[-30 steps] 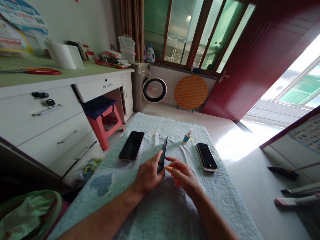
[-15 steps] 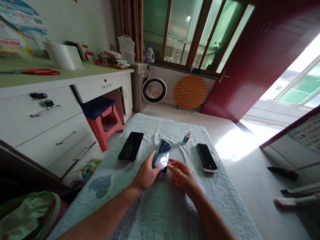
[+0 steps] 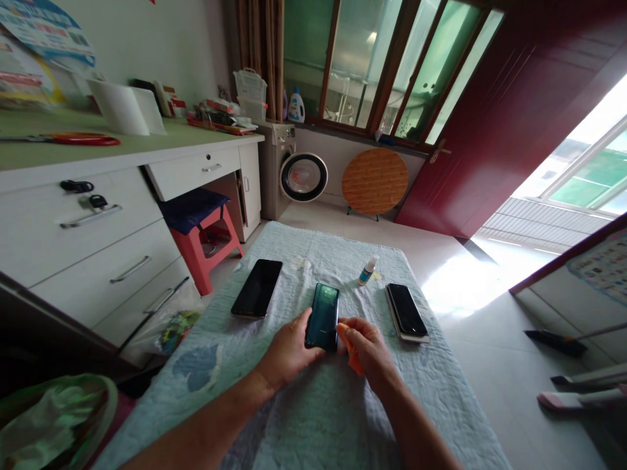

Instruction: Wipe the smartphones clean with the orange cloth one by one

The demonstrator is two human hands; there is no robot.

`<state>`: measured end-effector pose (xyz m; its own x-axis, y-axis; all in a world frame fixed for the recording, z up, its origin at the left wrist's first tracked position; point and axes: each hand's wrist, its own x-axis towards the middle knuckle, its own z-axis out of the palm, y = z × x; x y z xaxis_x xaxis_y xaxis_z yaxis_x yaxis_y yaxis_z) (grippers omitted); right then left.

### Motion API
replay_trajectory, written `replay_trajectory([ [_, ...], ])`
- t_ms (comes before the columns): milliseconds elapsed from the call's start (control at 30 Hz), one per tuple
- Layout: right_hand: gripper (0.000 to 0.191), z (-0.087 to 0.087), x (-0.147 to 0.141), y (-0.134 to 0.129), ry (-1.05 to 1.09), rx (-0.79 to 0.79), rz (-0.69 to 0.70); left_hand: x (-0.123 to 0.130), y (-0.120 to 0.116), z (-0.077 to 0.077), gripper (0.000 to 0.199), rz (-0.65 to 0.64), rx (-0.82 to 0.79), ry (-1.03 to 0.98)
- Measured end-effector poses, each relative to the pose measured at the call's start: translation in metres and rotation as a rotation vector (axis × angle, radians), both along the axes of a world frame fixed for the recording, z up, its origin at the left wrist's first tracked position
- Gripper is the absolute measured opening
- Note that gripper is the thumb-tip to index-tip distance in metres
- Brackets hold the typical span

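My left hand (image 3: 289, 343) is closed around the left edge and lower end of a smartphone (image 3: 323, 316). The phone's glossy dark teal back faces up, with small round camera marks near its top. At its right edge, my right hand (image 3: 365, 343) pinches a bunched orange cloth (image 3: 353, 359); its fingertips are close against the phone's side. A larger black tablet (image 3: 257, 288) lies to the left on the light blue quilted cover (image 3: 298, 245). On the right, a black smartphone (image 3: 406, 308) rests on a pale flat object (image 3: 416, 338).
Beyond the phone stands a small spray bottle (image 3: 367, 271). The covered table is flanked on the left by a desk with drawers (image 3: 112, 228) and a red stool (image 3: 215, 238). A bin (image 3: 110, 405) stands at the near left; a broom (image 3: 558, 341) lies to the right.
The held phone has tilted and moved slightly nearer and to the right; the bright white reflection on it is gone. My right hand and the cloth have shifted a little right with it.
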<state>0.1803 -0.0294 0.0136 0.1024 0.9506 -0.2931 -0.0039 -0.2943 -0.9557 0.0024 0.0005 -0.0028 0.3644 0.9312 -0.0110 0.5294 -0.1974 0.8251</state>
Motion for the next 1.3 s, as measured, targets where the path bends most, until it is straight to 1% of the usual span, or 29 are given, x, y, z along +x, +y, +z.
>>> replay_trajectory([
  [133,0.035,0.001,-0.003,-0.001,-0.051,-0.042,-0.027,0.0,-0.002,0.004,0.069,0.0,0.048,0.178],
  [300,0.033,0.001,-0.003,-0.002,-0.14,-0.048,-0.037,0.001,-0.003,0.008,0.067,-0.011,0.082,0.277],
  [433,0.031,-0.008,-0.002,0.0,-0.191,-0.035,-0.028,0.003,-0.004,0.006,0.055,-0.012,0.108,0.312],
  [500,0.03,-0.014,0.0,0.001,-0.234,-0.028,-0.012,0.003,-0.006,0.005,0.056,-0.01,0.119,0.323],
  [567,0.025,-0.017,0.004,0.001,-0.344,0.025,-0.019,0.004,-0.007,0.005,0.062,-0.006,0.141,0.331],
  [600,0.021,-0.018,0.006,0.001,-0.421,0.089,-0.026,0.004,-0.007,0.005,0.064,-0.005,0.158,0.334],
  [667,0.015,-0.016,0.008,0.0,-0.574,0.272,-0.011,0.003,-0.007,0.005,0.066,-0.018,0.205,0.337],
  [733,0.017,-0.013,0.007,-0.002,-0.662,0.436,0.081,0.001,-0.007,0.005,0.065,-0.047,0.252,0.339],
  [800,0.021,-0.009,0.005,-0.004,-0.695,0.51,0.208,-0.001,-0.005,0.004,0.064,-0.084,0.277,0.348],
  [867,0.022,-0.008,0.002,-0.006,-0.732,0.538,0.297,-0.002,-0.005,0.003,0.064,-0.105,0.28,0.364],
  [967,0.022,-0.007,0.0,-0.006,-0.816,0.559,0.339,-0.002,-0.004,0.001,0.064,-0.106,0.291,0.373],
  [1133,0.024,-0.011,0.002,0.003,-0.913,0.575,0.293,-0.001,-0.005,-0.002,0.063,-0.111,0.322,0.376],
  [1300,0.024,-0.02,0.006,0.017,-0.95,0.567,0.219,0.001,-0.006,0.004,0.061,-0.119,0.315,0.411],
])
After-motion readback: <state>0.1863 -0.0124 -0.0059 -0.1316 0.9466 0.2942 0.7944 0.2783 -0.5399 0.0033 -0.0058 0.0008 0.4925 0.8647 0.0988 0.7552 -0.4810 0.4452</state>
